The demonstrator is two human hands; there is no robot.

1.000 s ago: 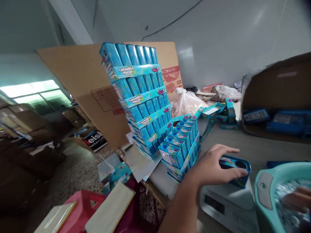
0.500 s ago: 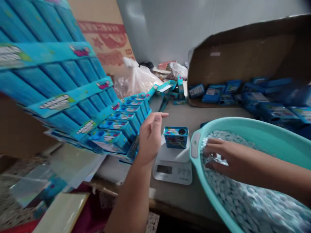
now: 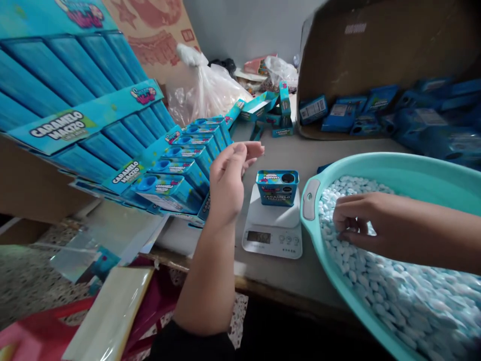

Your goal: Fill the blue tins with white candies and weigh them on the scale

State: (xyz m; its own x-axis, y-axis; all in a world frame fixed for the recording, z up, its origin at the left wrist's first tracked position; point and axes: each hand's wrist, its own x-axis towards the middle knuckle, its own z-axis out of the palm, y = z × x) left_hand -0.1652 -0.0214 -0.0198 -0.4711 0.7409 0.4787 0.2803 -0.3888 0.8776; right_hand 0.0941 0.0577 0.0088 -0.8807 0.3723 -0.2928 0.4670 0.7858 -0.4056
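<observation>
your left hand (image 3: 229,175) hangs open and empty, fingers loosely curled, just left of the blue tin (image 3: 277,187) standing on the white scale (image 3: 273,231). your right hand (image 3: 356,220) curls into the pale candies (image 3: 391,281) in the teal basin (image 3: 379,165) to the tin's right; whether it grips any, you cannot tell.

A packing workshop: stacked candy boxes (image 3: 75,100), a scale (image 3: 273,230), cardboard cartons (image 3: 376,55).

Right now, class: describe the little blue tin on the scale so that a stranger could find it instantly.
Find the big teal basin of pale candies. Just left of it sits a white kitchen scale. The blue tin stands alone upon it, a round hole in its top, unlike the tins packed in display trays further left.
</observation>
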